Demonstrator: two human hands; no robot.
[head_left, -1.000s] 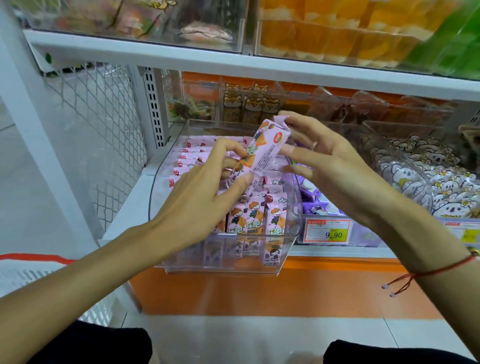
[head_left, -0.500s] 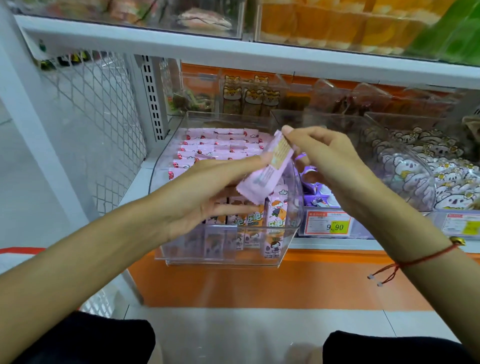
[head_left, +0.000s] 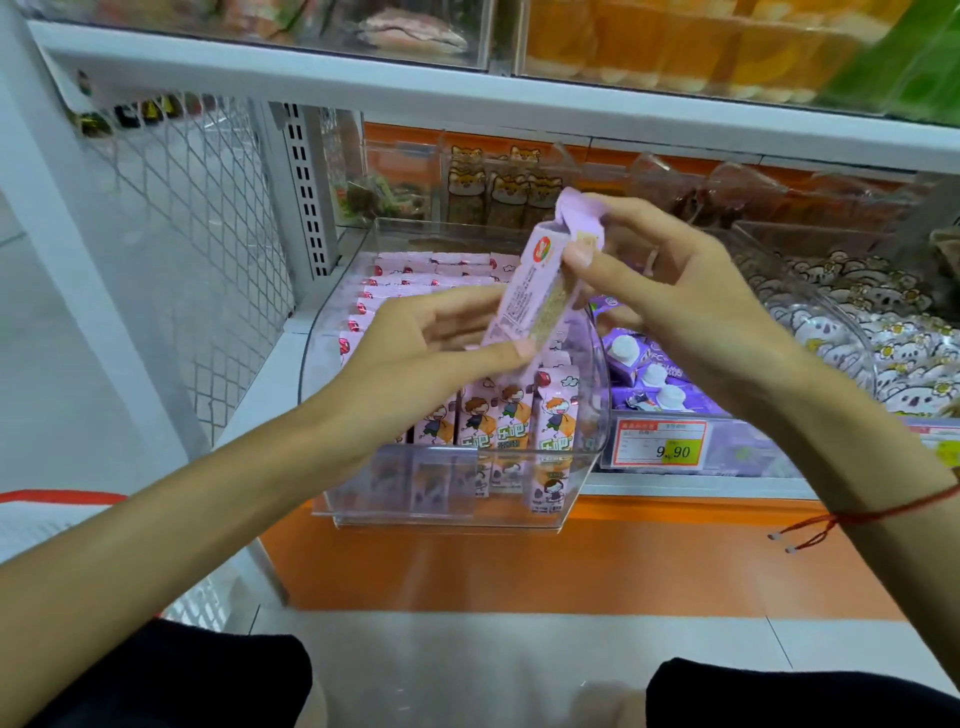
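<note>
We see a white shop shelf (head_left: 675, 480) with a clear bin (head_left: 457, 499) mid-frame. Above it, our right hand (head_left: 675, 291) pinches the pink pack (head_left: 535, 296) at its top; our left hand (head_left: 415, 358) pinches its bottom.

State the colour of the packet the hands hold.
The packet is pale lilac, with a red round logo near its top; head view shows it best.

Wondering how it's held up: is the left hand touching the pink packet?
Touching. The head view shows the thumb and fingers of the left hand pinching the lower end of the pink packet, while the right hand pinches its top.
</note>
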